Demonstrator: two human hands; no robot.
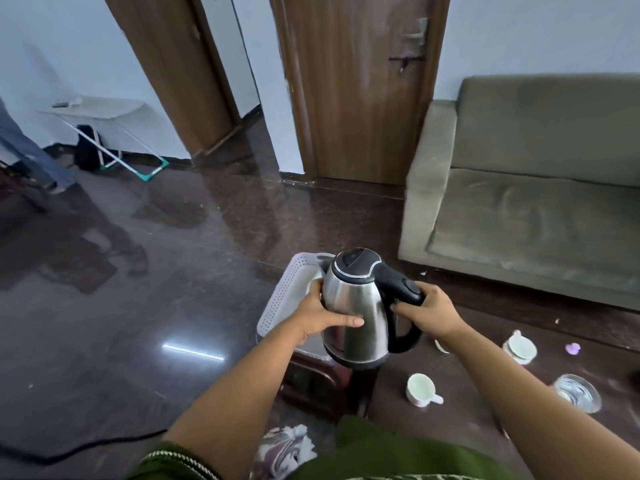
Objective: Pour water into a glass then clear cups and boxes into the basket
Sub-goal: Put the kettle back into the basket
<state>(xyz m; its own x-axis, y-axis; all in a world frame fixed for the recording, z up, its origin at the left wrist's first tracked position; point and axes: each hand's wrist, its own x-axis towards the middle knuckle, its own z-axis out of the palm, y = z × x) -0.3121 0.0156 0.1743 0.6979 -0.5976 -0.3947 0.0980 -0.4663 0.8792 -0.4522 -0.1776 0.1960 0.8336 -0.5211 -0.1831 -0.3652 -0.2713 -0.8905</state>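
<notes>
**Q:** Between the two hands, head view: what is held, and which step is this?

**A:** Kettle (356, 306), upright and lifted off the surface. Right hand (429, 311) has its fingers curled round the black handle; left hand (320, 315) lies flat against the steel wall, fingers straight, thumb across the front. I judge this the start of the pouring step: nothing is tilted and no water is seen leaving the spout.

**Q:** Where do the task's things lie relative to those fingers?

**A:** Glass (576, 393) sits well to the right of and below the right hand, on the dark table (485, 393). Cup (420, 389) lies on its side below the kettle; a second cup (521, 348) lies beyond the right forearm. Basket (294, 292), white and perforated, stands just behind the left fingers. No boxes can be made out.

**Q:** What does the next move call for?

**A:** Probably carrying the kettle rightward over the glass, then tipping it by the handle while the left palm steadies the body.

**Q:** And the arms?

**A:** Both forearms reach forward, bare, converging on the kettle.
</notes>
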